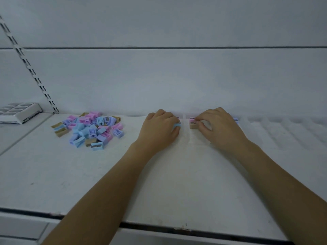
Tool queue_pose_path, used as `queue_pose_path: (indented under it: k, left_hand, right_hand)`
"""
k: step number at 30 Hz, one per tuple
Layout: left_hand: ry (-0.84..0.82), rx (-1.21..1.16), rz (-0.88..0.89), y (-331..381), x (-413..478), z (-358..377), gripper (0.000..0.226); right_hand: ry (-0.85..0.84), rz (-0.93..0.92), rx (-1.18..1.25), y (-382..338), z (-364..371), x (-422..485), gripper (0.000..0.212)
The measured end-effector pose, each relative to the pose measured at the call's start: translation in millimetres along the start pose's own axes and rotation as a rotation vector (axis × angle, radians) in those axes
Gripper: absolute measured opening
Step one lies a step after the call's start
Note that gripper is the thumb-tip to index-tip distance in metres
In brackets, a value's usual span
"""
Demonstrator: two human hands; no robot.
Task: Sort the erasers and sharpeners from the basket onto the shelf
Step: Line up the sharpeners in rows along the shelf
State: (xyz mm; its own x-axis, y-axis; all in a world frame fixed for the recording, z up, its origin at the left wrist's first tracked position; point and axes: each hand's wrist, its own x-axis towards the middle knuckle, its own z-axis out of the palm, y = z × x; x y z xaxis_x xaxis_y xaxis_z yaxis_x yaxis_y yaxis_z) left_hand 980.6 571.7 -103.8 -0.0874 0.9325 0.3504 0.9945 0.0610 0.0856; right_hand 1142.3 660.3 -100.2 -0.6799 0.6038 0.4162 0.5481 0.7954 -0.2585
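Observation:
A loose pile of small sharpeners [90,129] in blue, pink, purple and tan lies at the back left of the white shelf [88,174]. My left hand [159,129] rests at the back of the shelf, fingers curled round a blue sharpener [177,125]. Just to its right, my right hand [217,127] pinches a pink sharpener [192,119] that sits on top of a tan sharpener [193,126] against the back wall. A purple sharpener [235,119] peeks out behind my right hand. No basket and no erasers show.
A clear plastic divider [185,124] stands between my hands, and more clear dividers [283,128] run along the shelf to the right. A white box [19,113] sits on the neighbouring shelf at the far left. A slotted upright [30,68] runs up the back wall.

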Motion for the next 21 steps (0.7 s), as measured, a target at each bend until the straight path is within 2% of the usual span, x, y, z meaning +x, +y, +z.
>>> queue_pose_path:
  k: [4, 7, 13, 18, 21]
  left_hand:
    - [0.110, -0.040, -0.064, -6, -1, -9, 0.031]
    - [0.227, -0.054, -0.163, -15, -15, -19, 0.036]
    - [0.269, 0.027, -0.345, -41, -72, -46, 0.043]
    - [0.257, 0.137, -0.436, -62, -120, -68, 0.046]
    - [0.276, 0.144, -0.509, -69, -135, -87, 0.034]
  right_hand:
    - [0.163, -0.039, 0.073, -5, -1, 3, 0.025]
    - [0.202, -0.149, 0.107, -19, 4, 0, 0.027]
    - [0.189, -0.391, 0.177, -51, 12, -8, 0.031]
    - [0.114, -0.505, 0.256, -89, 16, -17, 0.034]
    - [0.039, -0.561, 0.259, -112, 17, -16, 0.034]
